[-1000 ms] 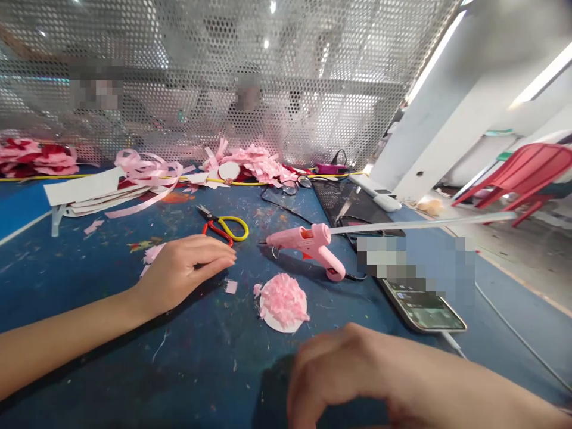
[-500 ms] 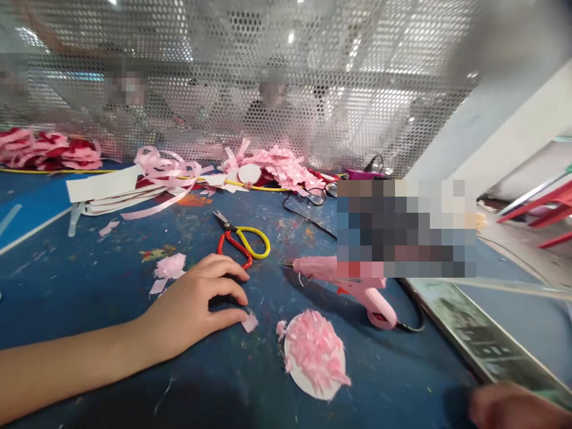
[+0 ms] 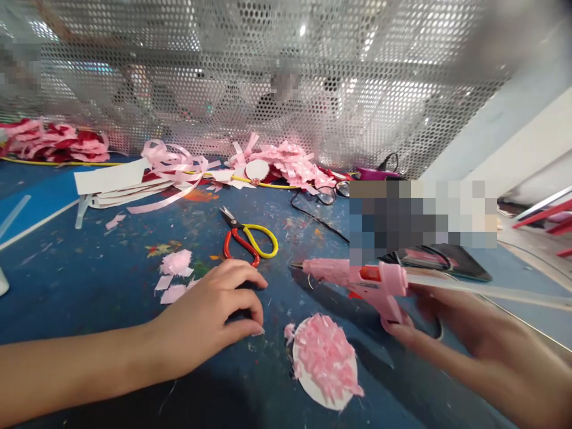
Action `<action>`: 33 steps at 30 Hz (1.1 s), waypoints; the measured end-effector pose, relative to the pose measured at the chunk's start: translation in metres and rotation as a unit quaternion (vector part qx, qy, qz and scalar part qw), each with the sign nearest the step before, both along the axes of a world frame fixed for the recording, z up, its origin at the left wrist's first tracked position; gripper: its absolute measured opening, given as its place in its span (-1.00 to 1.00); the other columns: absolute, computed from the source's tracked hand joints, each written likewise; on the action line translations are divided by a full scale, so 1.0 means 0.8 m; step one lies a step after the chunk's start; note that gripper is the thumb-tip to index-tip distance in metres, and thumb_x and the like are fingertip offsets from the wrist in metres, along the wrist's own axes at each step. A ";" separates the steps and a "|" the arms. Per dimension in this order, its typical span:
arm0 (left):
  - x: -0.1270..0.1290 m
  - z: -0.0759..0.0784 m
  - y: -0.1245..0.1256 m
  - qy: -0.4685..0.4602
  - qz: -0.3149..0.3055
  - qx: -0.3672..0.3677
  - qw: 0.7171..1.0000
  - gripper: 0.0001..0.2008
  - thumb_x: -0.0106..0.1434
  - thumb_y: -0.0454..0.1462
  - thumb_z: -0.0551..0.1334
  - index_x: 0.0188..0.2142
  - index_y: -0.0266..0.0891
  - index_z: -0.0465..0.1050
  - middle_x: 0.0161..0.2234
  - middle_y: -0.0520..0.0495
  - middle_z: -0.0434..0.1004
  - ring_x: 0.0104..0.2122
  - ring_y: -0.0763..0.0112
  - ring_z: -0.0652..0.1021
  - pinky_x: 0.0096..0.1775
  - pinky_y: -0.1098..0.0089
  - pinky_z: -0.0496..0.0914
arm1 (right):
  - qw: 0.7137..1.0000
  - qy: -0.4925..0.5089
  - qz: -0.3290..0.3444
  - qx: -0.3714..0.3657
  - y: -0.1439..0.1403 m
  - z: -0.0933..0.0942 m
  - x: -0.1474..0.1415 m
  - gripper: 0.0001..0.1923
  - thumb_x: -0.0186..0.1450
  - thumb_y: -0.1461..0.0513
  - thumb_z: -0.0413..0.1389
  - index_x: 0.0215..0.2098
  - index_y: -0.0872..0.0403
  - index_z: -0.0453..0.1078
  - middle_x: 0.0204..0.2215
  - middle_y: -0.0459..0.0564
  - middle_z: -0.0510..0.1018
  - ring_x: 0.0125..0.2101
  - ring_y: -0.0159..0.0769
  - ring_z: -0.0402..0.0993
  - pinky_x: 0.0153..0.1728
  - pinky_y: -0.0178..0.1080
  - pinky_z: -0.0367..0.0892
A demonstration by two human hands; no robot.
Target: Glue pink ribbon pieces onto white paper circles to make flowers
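Landmark: pink glue gun [image 3: 357, 280], lying on the blue surface [image 3: 89, 280] | right hand [image 3: 469, 345]: I see its grip closing round the gun's handle | left hand [image 3: 210, 316]: left of gun, curled, fingertips on surface, holding nothing I can see | pink-tufted white disc [image 3: 326, 360]: just below gun | scissors [image 3: 248, 241]: up-left of gun.

Single head-worn view, looking forward and down across the blue table [image 3: 89, 286] from close range, facing the perforated metal screen [image 3: 268, 77] at its far edge. Both forearms enter from the near edge. No second view.
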State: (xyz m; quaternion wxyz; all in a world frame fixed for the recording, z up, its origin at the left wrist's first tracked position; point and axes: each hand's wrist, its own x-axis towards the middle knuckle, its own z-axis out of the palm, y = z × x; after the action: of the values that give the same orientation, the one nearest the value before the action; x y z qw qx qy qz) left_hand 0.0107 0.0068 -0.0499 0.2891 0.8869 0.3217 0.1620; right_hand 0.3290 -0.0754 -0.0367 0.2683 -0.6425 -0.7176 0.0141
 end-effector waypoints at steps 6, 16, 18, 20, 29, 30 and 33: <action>0.021 0.015 0.005 -0.116 0.079 -0.208 0.968 -0.91 0.23 -0.25 0.24 -0.40 -0.18 0.45 -0.45 0.10 0.52 -0.42 0.50 0.51 -0.34 0.50 0.38 | 0.971 0.133 0.036 -0.194 0.046 -0.006 -0.041 -0.52 0.17 -0.13 0.09 -0.16 0.02 0.48 -0.34 -0.06 0.59 -0.32 -0.13 0.53 -0.31 -0.15 0.47; 0.051 0.002 0.016 -0.297 0.150 -0.394 0.857 -0.93 0.09 -0.30 0.36 -0.39 -0.26 0.54 -0.46 0.03 0.63 -0.44 0.50 0.60 -0.33 0.55 0.51 | 0.991 0.028 0.122 0.056 0.009 0.000 -0.027 -0.79 0.26 0.12 0.09 -0.12 -0.12 0.31 -0.28 -0.05 0.53 -0.36 -0.24 0.49 -0.42 -0.27 0.39; 0.050 0.002 0.014 -0.296 0.153 -0.393 0.857 -0.92 0.09 -0.31 0.35 -0.38 -0.26 0.55 -0.43 0.02 0.63 -0.42 0.50 0.61 -0.31 0.55 0.51 | 0.985 0.006 0.163 0.064 0.004 0.001 -0.028 -0.80 0.27 0.18 0.07 -0.12 -0.09 0.28 -0.24 -0.01 0.52 -0.37 -0.25 0.48 -0.40 -0.24 0.38; 0.049 0.003 0.012 -0.291 0.154 -0.387 0.861 -0.93 0.08 -0.32 0.35 -0.39 -0.27 0.55 -0.43 0.02 0.63 -0.42 0.50 0.61 -0.30 0.55 0.51 | 0.984 -0.011 0.162 0.075 -0.001 0.000 -0.030 -0.79 0.27 0.21 0.06 -0.11 -0.06 0.29 -0.19 0.05 0.50 -0.34 -0.23 0.47 -0.38 -0.20 0.37; 0.048 0.000 0.007 -0.283 0.160 -0.344 0.881 -0.91 0.04 -0.30 0.36 -0.41 -0.26 0.54 -0.47 0.02 0.62 -0.42 0.48 0.60 -0.34 0.57 0.49 | 0.971 -0.065 0.211 0.091 -0.012 -0.008 -0.041 -0.79 0.33 0.25 -0.04 -0.07 -0.04 0.31 -0.25 0.06 0.51 -0.24 -0.18 0.46 -0.27 -0.12 0.36; 0.048 0.000 0.006 -0.282 0.158 -0.341 0.883 -0.91 0.04 -0.31 0.35 -0.41 -0.26 0.54 -0.47 0.03 0.61 -0.43 0.49 0.60 -0.35 0.58 0.49 | 0.971 -0.059 0.211 0.096 -0.013 -0.010 -0.045 -0.79 0.35 0.26 -0.07 -0.09 -0.03 0.31 -0.27 0.05 0.51 -0.27 -0.19 0.45 -0.28 -0.13 0.36; 0.048 0.000 0.005 -0.284 0.154 -0.340 0.883 -0.94 0.06 -0.32 0.34 -0.41 -0.26 0.53 -0.48 0.06 0.60 -0.45 0.53 0.59 -0.36 0.59 0.49 | 0.969 -0.051 0.203 0.134 -0.013 -0.013 -0.056 -0.77 0.38 0.26 -0.16 -0.17 -0.02 0.33 -0.38 0.04 0.50 -0.36 -0.19 0.42 -0.33 -0.13 0.34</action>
State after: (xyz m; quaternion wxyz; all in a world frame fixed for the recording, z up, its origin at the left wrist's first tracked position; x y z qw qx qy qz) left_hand 0.0488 0.0109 -0.0502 0.6229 0.5898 0.3938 0.3302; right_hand 0.2845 -0.0856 -0.0472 0.3061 -0.4419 -0.8410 -0.0609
